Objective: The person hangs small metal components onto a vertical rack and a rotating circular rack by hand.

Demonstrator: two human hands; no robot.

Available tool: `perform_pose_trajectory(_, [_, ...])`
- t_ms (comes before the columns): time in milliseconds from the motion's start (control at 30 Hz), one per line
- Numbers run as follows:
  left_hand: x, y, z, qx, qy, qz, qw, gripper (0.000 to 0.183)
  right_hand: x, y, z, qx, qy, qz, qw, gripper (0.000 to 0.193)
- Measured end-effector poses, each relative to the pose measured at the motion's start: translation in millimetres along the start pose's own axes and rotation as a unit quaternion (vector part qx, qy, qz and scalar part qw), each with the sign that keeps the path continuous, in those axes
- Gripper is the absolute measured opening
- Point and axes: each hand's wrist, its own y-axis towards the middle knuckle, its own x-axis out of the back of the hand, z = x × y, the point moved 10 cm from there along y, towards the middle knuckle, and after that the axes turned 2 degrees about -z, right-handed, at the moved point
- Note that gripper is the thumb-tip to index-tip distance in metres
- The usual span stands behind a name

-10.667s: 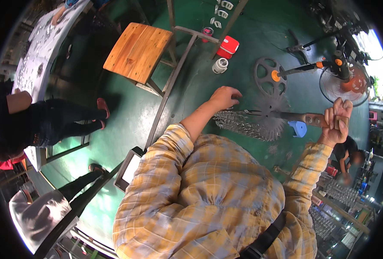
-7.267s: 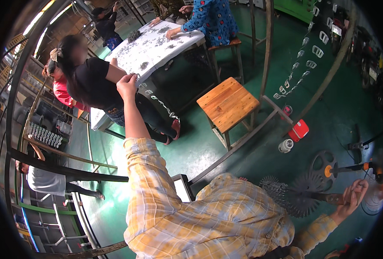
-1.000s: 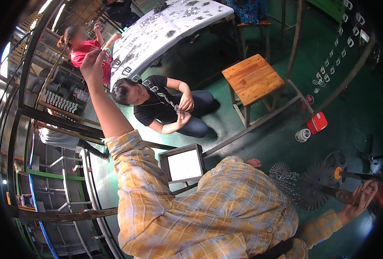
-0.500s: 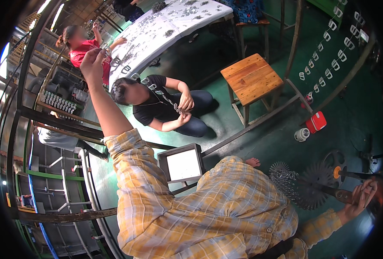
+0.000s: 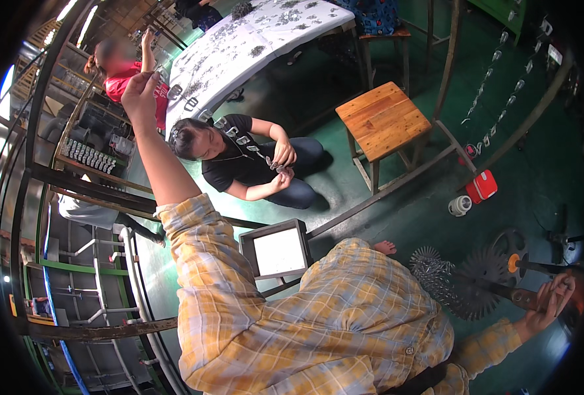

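My left hand (image 5: 139,95) is raised at the upper left, its fingers pinched on the top of a string of silver buckle-shaped metal pieces (image 5: 241,140). The string slants down to the hands (image 5: 284,163) of a co-worker in black, crouching on the floor, who grips its lower end. At the far lower right, my right hand (image 5: 555,299) has its fingers curled together beside a dark bar (image 5: 523,299). What lies inside those fingers is hidden.
Two similar strings (image 5: 497,56) hang at the upper right. A wooden stool (image 5: 384,118) stands right of the co-worker, below a white-covered table (image 5: 272,39) with scattered metal pieces. A dark-framed tray (image 5: 307,247) sits before me. Toothed discs (image 5: 482,276) are near my right hand.
The pieces on the held string have turned and shifted slightly. Those on the hanging strings at right now show more edge-on. The person in red has shifted. My right hand looks unchanged.
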Motion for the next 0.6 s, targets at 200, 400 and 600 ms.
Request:
perform_pose_trajectory(200, [-2.2,4.3,-1.5,-0.004,-0.015,0.002,1.000,0.012,-1.7,0.2,-0.5,0.002,0.000,0.003,1.000,0.051])
perform_pose_trajectory(400, [-8.9,8.7,-5.8,-0.013,-0.017,0.004,1.000,0.013,-0.1,-1.9,2.8,0.010,-0.003,0.002,1.000,0.049])
perform_pose_trajectory(600, [-3.1,5.4,-8.3,0.001,0.016,-0.007,1.000,0.013,-4.9,0.0,-0.8,0.015,-0.007,0.001,1.000,0.048])
